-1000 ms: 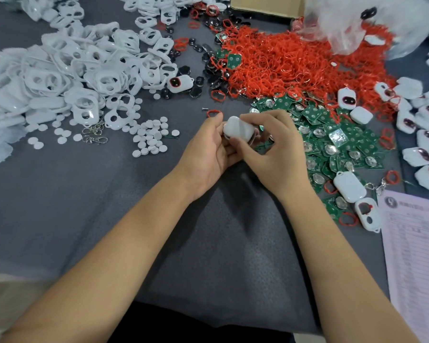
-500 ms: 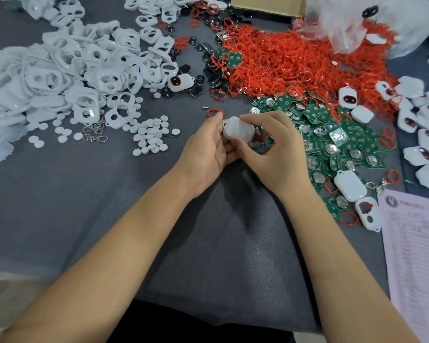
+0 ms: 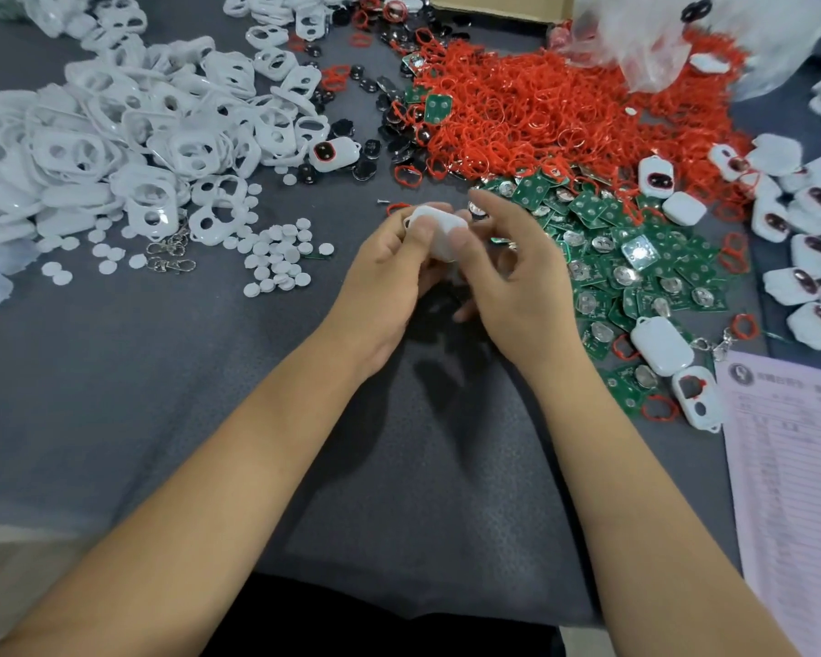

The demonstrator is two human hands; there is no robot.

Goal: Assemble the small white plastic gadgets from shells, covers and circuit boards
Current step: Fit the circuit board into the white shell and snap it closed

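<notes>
One gadget (image 3: 439,230), two hands, frame centre.
Pinched by left hand (image 3: 389,282) and right hand (image 3: 517,282), thumbs curled on top; two finished gadgets (image 3: 662,346) lower right.

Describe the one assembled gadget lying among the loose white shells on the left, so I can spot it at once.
Start at the big pile of white shells left of the red rings. At that pile's right edge, beside small black parts, lies the assembled gadget. Unlike the hollow, see-through frames around it, it is a solid white body with a dark, red-rimmed window.
</notes>
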